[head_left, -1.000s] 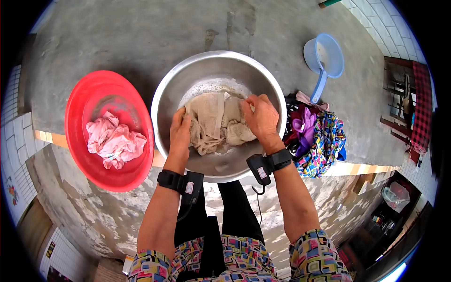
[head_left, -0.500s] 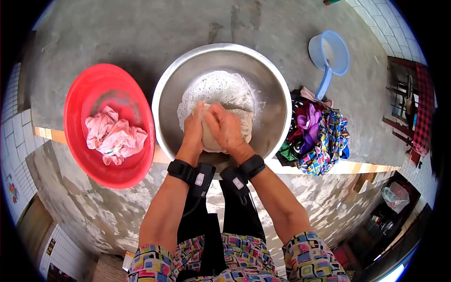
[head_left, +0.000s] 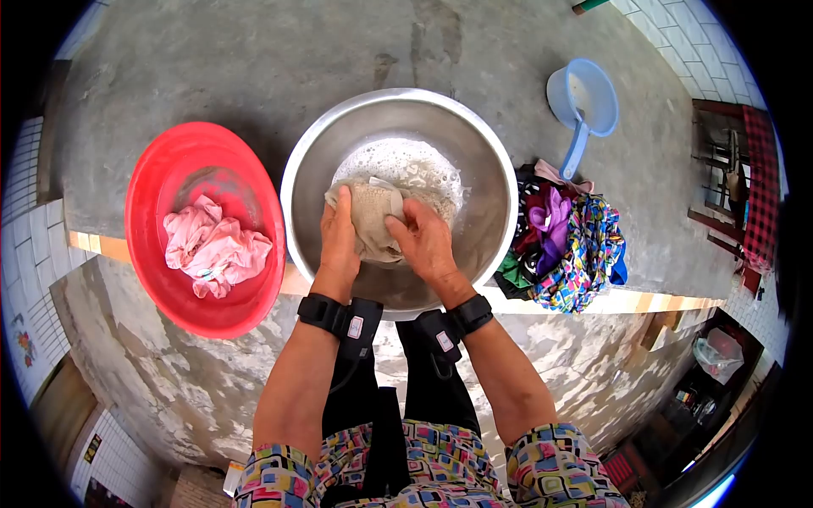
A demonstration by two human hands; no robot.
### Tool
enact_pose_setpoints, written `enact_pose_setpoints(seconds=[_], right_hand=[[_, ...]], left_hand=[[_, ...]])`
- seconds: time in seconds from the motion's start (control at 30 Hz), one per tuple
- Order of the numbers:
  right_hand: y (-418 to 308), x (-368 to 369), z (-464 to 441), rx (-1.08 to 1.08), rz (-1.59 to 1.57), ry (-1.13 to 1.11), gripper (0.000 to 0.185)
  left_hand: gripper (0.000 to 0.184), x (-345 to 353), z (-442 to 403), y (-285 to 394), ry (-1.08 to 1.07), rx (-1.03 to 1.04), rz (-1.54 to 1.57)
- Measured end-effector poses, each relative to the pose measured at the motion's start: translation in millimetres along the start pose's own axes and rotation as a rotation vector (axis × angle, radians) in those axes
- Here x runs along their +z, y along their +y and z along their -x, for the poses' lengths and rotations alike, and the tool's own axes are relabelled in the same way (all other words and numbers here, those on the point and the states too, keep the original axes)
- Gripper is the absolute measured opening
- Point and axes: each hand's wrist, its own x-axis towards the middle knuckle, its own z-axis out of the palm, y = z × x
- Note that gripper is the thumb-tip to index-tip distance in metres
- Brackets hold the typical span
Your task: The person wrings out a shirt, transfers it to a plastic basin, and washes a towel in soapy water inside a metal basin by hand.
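Note:
A wet beige cloth (head_left: 376,216) is bunched between my two hands inside a large metal basin (head_left: 483,152). My left hand (head_left: 340,244) is closed on the cloth's left edge, fingers pointing up along it. On the other side, my right hand (head_left: 426,247) pinches the cloth with thumb and fingers. White suds and cloudy water (head_left: 391,157) lie in the basin just beyond the cloth. Part of the cloth stretches right, behind my right fingers. Folds hide its exact kind.
A red basin (head_left: 148,203) with a pink garment (head_left: 222,250) stands at left. Right of the metal basin lies a pile of colourful clothes (head_left: 584,245); behind it is a blue dipper (head_left: 593,97). All rest on a concrete slab (head_left: 254,59) with a tiled front edge.
My right hand has moved from on top of the cloth to its right side. The cloth now stands more upright and folded between both hands. The view has shifted slightly.

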Motion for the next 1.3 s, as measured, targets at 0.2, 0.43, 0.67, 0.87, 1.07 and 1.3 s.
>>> enact_pose_setpoints(seconds=[0.2,0.43,0.67,0.87,1.07,1.3], right_hand=[[-15.0,-17.0,13.5,0.065,-0.55,-0.103,0.01],[-130.7,-90.6,15.8,0.047,-0.801,-0.361,0.007],[-196.4,-137.9,19.1,-0.172,-0.451,-0.541,0.008],[-188.4,-156.4,12.6,-0.221,-0.053,-0.577,0.014],[-86.6,-129.8,9.0,-0.206,0.156,-0.375,0.017],[-136.9,-135.1,23.7,-0.229,-0.445,-0.274,0.027]], left_hand=[[0.034,-13.3,6.1,4.4,-0.079,0.057,-0.06],[0.053,-7.1,39.7,49.4,-0.333,0.407,-0.42],[0.052,41.9,101.7,147.2,-0.931,0.575,-0.485],[0.02,40.9,122.9,172.1,-0.744,0.576,-0.714],[0.024,32.2,122.0,167.7,-0.572,0.591,-0.581],[0.019,47.7,138.5,171.5,-0.556,0.55,-0.45]])
